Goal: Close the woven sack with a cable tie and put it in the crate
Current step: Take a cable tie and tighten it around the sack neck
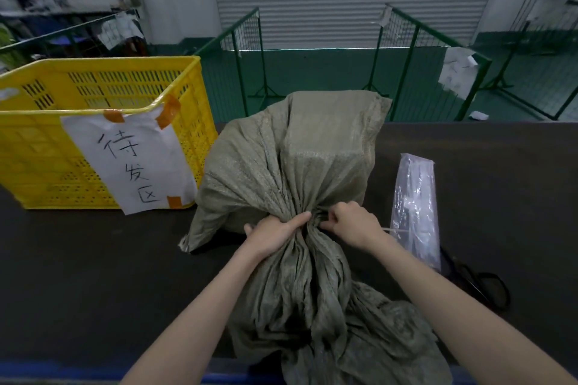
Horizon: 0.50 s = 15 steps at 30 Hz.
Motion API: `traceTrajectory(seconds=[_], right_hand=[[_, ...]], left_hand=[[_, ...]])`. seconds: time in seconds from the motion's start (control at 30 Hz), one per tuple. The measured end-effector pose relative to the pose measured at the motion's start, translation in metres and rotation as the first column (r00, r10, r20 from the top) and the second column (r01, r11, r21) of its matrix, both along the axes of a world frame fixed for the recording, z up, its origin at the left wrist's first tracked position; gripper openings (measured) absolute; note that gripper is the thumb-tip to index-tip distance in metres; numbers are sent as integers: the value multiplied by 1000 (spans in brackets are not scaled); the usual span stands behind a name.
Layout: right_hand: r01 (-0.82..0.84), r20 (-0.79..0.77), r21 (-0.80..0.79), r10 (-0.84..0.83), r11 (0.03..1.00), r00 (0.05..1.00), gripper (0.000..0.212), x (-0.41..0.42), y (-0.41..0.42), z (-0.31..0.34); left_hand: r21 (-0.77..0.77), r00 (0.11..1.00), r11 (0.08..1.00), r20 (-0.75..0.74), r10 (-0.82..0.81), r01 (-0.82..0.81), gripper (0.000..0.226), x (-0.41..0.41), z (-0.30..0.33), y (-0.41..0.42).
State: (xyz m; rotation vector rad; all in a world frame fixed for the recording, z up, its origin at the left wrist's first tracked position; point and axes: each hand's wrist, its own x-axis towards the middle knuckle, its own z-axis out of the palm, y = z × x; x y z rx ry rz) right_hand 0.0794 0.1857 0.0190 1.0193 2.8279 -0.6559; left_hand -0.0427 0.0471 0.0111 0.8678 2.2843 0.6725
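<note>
- Across the dark matte table (93, 275), everything sits within my reach; its surface is flat and dull, with a blue edge nearest me.
- At the left stands the yellow crate (37, 147), rigid moulded plastic with slotted, perforated walls and a rounded rim. A white paper sign (131, 159) with handwritten characters is fixed to its front corner by strips of orange tape.
- Just beside the crate lies the woven sack (281, 159), coarse grey-green cloth with a faint sheen. Its far part bulges boxily; the cloth gathers into tight pleats at a neck in the middle, then fans loose toward me over the table edge.
- My left hand (275, 233) grips the gathered neck from the left, fingers curled under and thumb stretched along the pleats.
- My right hand (350, 222) pinches the neck from the right with curled fingers; I cannot tell whether a tie is in that pinch.
- To the right lies a long clear plastic bag (416, 209), crinkled and glossy, with pale strips inside.
- Partly under its near end lie black scissors (481, 284) with looped handles.
</note>
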Motion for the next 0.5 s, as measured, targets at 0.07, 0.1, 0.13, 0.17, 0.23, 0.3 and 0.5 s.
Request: traceTrajectory(seconds=[0.07, 0.1, 0.13, 0.17, 0.23, 0.3, 0.5], right_hand=[[19, 8, 47, -19, 999, 1000, 34, -1, -2, -1], [29, 11, 60, -30, 998, 999, 39, 0, -2, -3], [38, 14, 73, -39, 997, 999, 44, 1, -2, -4], [53, 14, 85, -54, 995, 998, 46, 3, -1, -4], [70, 9, 88, -72, 994, 997, 45, 2, 0, -6], [83, 2, 72, -83, 994, 997, 41, 1, -2, -7], [105, -3, -50, -105, 993, 994, 23, -4, -5, -6]], left_hand=[[116, 971, 993, 238, -6, -22, 90, -13, 3, -13], [166, 942, 985, 335, -16, -42, 88, -19, 6, -20], [183, 922, 981, 388, -7, -69, 81, -24, 9, -26], [183, 919, 979, 393, 12, -91, 72, -30, 9, -31], [198, 940, 972, 337, 54, -126, 42, -40, 12, -41], [193, 958, 972, 277, 75, -132, 22, -47, 12, -47], [199, 772, 809, 487, 408, -553, 17, -54, -3, -51]])
